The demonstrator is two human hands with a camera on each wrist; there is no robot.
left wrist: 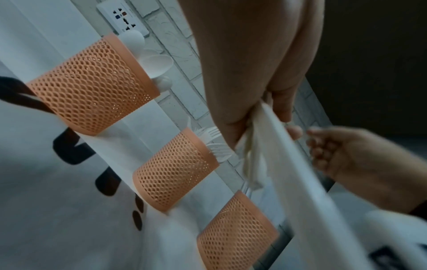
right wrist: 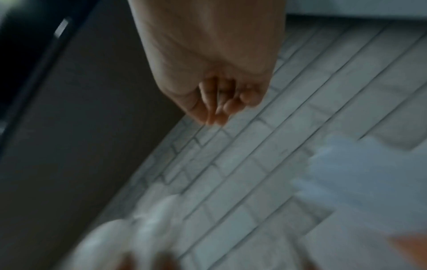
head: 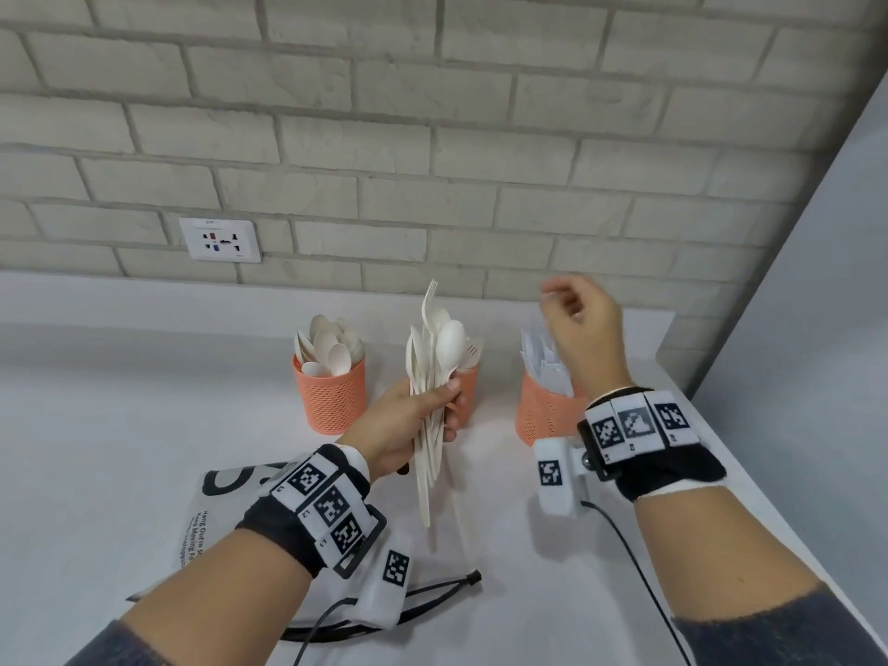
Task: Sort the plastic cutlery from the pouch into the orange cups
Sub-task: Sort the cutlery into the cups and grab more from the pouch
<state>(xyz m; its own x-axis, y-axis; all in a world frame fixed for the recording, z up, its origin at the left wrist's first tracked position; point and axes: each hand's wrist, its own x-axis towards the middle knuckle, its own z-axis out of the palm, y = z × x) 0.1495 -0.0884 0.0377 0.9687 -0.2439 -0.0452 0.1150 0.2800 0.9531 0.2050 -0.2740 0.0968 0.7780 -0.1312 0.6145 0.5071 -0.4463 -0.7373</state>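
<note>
My left hand point(head: 418, 415) grips a bundle of white plastic cutlery point(head: 439, 348), spoons and forks mixed, upright in front of the middle orange cup point(head: 466, 386). The left wrist view shows the handles point(left wrist: 251, 155) pinched under the thumb. The left orange cup point(head: 329, 396) is full of spoons, the middle one holds forks, and the right orange cup point(head: 540, 415) holds knives. My right hand point(head: 572, 314) hovers blurred above the right cup, fingers loosely curled with nothing seen in them point(right wrist: 217, 102). The white printed pouch point(head: 221, 502) lies flat under my left wrist.
The cups stand in a row near the brick wall point(head: 432, 137), which carries a power socket point(head: 220, 240). The pouch's black drawstring point(head: 442, 588) trails on the white counter. The counter's right edge point(head: 749, 473) runs close beside my right forearm.
</note>
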